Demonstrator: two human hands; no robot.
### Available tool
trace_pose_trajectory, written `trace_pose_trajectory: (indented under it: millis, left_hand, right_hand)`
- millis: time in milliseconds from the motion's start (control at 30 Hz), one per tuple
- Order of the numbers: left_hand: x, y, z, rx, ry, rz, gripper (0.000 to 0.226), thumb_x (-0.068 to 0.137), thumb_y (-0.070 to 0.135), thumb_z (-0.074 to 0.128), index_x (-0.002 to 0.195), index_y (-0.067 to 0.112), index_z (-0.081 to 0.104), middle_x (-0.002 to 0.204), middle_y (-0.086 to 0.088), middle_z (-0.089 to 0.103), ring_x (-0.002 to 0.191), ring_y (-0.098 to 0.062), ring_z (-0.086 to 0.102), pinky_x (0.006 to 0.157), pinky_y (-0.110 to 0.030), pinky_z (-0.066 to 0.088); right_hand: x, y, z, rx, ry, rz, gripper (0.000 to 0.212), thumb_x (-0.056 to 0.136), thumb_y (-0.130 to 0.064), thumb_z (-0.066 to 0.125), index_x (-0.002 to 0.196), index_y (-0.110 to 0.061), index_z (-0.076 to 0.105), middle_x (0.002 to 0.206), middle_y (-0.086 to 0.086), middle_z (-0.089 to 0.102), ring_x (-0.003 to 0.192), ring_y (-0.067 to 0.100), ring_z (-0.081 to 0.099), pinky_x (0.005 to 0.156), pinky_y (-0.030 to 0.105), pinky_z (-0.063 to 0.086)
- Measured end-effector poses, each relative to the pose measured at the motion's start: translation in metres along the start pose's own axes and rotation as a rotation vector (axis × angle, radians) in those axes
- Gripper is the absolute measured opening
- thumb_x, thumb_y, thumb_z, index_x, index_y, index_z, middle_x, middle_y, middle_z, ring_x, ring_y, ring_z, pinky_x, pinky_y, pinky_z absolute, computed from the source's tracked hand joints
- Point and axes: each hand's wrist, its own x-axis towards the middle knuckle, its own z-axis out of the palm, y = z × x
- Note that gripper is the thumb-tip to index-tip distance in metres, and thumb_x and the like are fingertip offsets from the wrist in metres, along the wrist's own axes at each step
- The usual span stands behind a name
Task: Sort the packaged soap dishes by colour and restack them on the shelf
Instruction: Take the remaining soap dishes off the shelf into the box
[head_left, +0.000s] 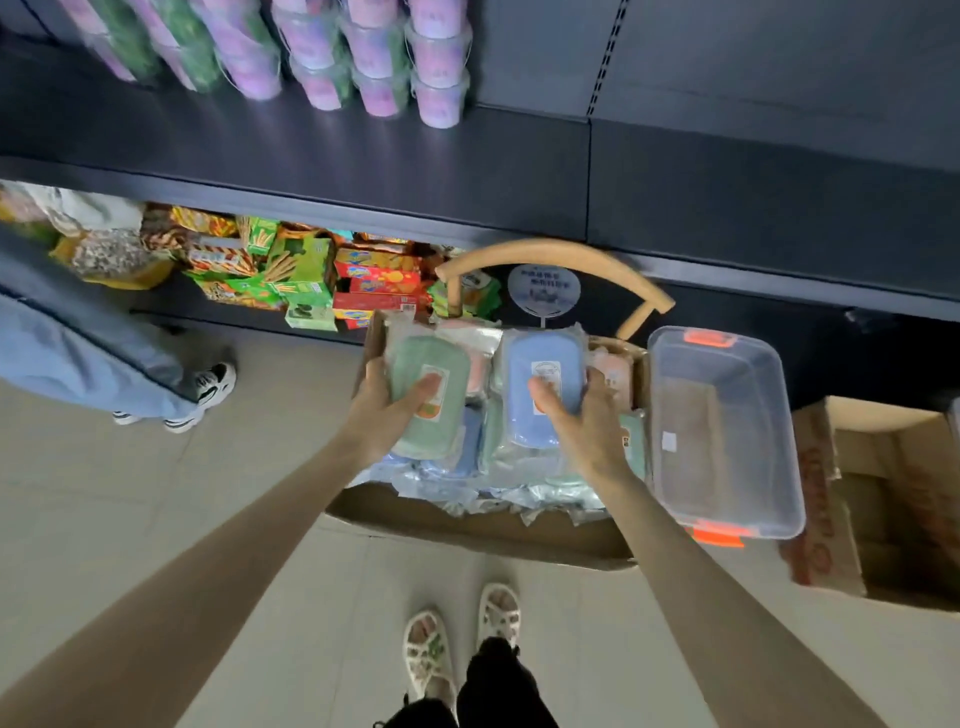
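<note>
Sandals (467, 639) at six o'clock, toes toward the shelf, and two bare forearms reaching up from the bottom corners. Left hand (387, 402) is clamped on a green dish (441, 436): thumb across the label on top, fingers wrapped round its nine o'clock edge. Right hand (582, 415) has a blue dish (540, 348), thumb on the lid, fingers curled over the three o'clock side. Both dishes are in clear wrap, side by side at frame centre and a little apart, green at nine o'clock of blue.

Under them sits an open box (467, 530) heaped with more wrapped dishes, blue, green and a pink one (613, 374) just off the right hand's one o'clock. Whether the two held dishes are lifted or touching the heap, I can't tell.

At three o'clock of the box, touching it, is a clear bin (727, 415) with orange latches. Further out at four o'clock, a second carton (883, 493).

At twelve o'clock of the box, a curved wooden chair back (550, 254). Beyond it the dark shelf (363, 171) runs across, with purple tubs (374, 57) at eleven o'clock up top and snack boxes (363, 280) on the tier below. At nine o'clock, another person's blue trouser legs (78, 353) and sneakers (208, 389).
</note>
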Motion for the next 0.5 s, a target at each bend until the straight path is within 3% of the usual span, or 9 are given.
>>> trace_pose_trajectory:
  millis: [33,133,233,300,367,500]
  left_hand:
    - [0.008,-0.006,0.002,0.003,-0.017,-0.024,0.059,0.08,0.047,0.067,0.12,0.017,0.037,0.112,-0.001,0.059,0.092,-0.011,0.068,0.082,-0.036,0.055]
    - [0.033,-0.026,0.013,-0.001,-0.05,-0.064,0.036,0.086,0.038,0.066,0.106,0.025,0.04,0.101,0.006,0.057,0.072,0.008,0.065,0.068,-0.016,0.051]
    - [0.056,-0.044,0.027,-0.009,-0.052,-0.159,0.036,0.089,0.029,0.065,0.112,0.017,0.04,0.098,0.005,0.055,0.064,0.012,0.061,0.054,-0.006,0.044]
    - [0.071,-0.057,0.037,-0.033,-0.071,-0.202,0.039,0.091,0.022,0.063,0.119,0.013,0.039,0.099,0.002,0.058,0.063,0.009,0.062,0.054,-0.008,0.046]
    - [0.082,-0.07,0.046,-0.012,-0.082,-0.232,0.033,0.091,0.02,0.063,0.114,0.012,0.04,0.095,0.002,0.058,0.059,0.007,0.063,0.054,-0.01,0.048]
    - [0.097,-0.093,0.054,0.008,-0.098,-0.338,0.042,0.089,0.023,0.066,0.115,0.01,0.036,0.104,-0.007,0.061,0.071,-0.004,0.068,0.084,-0.039,0.055]
  right_hand:
    - [0.005,0.005,0.005,-0.026,-0.002,0.024,0.091,0.063,-0.08,0.057,0.126,-0.014,0.046,0.118,0.006,0.059,0.106,0.027,0.059,0.088,0.049,0.051]
    - [0.023,0.022,0.016,-0.078,-0.012,0.079,0.097,0.059,-0.085,0.052,0.127,-0.015,0.046,0.12,0.006,0.058,0.109,0.028,0.057,0.091,0.05,0.05]
    - [0.042,0.04,0.024,-0.101,-0.027,0.115,0.096,0.059,-0.083,0.054,0.121,-0.01,0.051,0.111,0.004,0.063,0.101,0.024,0.062,0.085,0.048,0.053]
    - [0.055,0.053,0.028,-0.124,-0.038,0.148,0.093,0.06,-0.081,0.054,0.116,-0.006,0.054,0.107,0.006,0.063,0.099,0.024,0.061,0.085,0.048,0.052]
    - [0.066,0.067,0.034,-0.157,-0.05,0.175,0.088,0.066,-0.076,0.058,0.115,-0.004,0.055,0.112,0.01,0.057,0.105,0.027,0.055,0.092,0.048,0.047]
    - [0.082,0.09,0.046,-0.181,-0.017,0.24,0.072,0.08,-0.056,0.068,0.12,0.001,0.05,0.121,0.01,0.045,0.112,0.031,0.049,0.098,0.047,0.041]
